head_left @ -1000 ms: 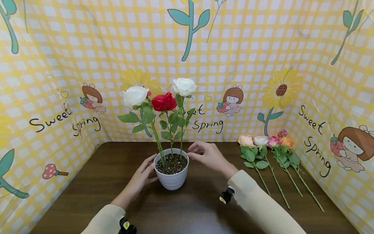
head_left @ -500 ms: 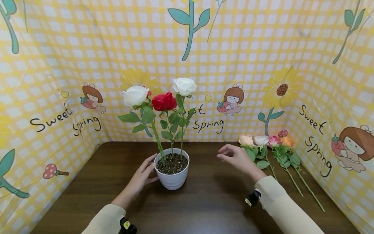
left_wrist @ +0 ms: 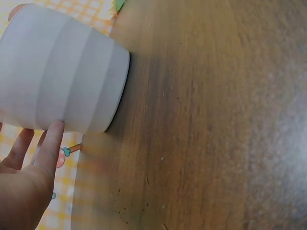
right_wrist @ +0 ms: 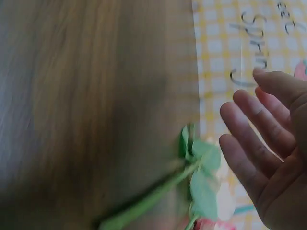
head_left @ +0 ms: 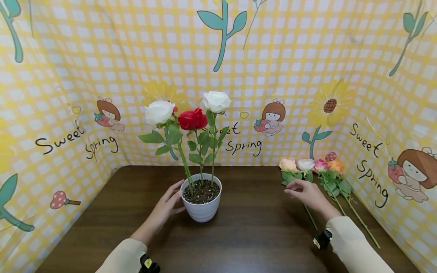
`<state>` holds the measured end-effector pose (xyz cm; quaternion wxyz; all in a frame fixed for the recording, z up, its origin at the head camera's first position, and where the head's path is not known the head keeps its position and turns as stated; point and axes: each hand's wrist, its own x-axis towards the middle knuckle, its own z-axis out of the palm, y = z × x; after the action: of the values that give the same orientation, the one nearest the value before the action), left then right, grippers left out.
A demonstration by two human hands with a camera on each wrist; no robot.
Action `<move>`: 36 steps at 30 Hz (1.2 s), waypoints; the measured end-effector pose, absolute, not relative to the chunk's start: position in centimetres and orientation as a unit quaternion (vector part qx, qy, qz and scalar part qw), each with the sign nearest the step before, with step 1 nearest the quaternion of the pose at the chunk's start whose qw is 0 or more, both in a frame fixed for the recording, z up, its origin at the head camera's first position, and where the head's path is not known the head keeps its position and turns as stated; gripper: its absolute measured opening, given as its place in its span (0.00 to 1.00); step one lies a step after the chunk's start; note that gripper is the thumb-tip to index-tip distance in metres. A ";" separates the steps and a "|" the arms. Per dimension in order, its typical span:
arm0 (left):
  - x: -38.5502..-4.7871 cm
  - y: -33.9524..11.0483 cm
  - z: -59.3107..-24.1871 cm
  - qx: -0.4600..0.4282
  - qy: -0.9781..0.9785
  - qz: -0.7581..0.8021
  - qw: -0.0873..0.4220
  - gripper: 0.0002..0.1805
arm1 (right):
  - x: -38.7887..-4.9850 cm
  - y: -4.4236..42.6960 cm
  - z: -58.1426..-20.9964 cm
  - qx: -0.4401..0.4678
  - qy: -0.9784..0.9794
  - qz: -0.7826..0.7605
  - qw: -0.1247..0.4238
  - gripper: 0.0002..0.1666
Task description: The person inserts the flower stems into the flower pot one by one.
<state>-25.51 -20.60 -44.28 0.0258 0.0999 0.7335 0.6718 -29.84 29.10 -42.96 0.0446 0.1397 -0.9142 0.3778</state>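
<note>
A white ribbed flowerpot (head_left: 201,213) with dark soil (head_left: 201,195) stands on the table. In it rise a red rose (head_left: 192,118), a white rose (head_left: 159,112) at left and another white rose (head_left: 216,101) at right; a bit of red shows behind the left bloom. My left hand (head_left: 160,212) rests its extended fingers against the pot's left side, touching the wall in the left wrist view too. My right hand (head_left: 308,195) hovers over the stems of loose roses at right, fingers loosely bent and holding nothing. A green stem (right_wrist: 148,203) lies below it in the right wrist view.
Loose roses lie at the back right: peach (head_left: 288,165), pale white-pink (head_left: 305,164), pink (head_left: 321,165) and orange (head_left: 336,167), stems toward the front. Yellow checked cloth (head_left: 218,45) walls in the brown wooden table (head_left: 239,235).
My right hand has left the pot's right rim and moved right, empty, to the loose roses. My left hand and the potted roses have stayed in place.
</note>
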 end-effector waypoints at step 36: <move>-25.4 -20.7 -44.3 0.105 0.734 0.670 0.027 0.28 | -30.3 33.4 -46.6 0.010 -0.937 0.348 -0.017 0.14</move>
<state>-25.35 -20.69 -44.31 0.0268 0.1050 0.7340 0.6704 -30.34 33.37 -46.61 -0.0167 0.0103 -0.9373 0.3481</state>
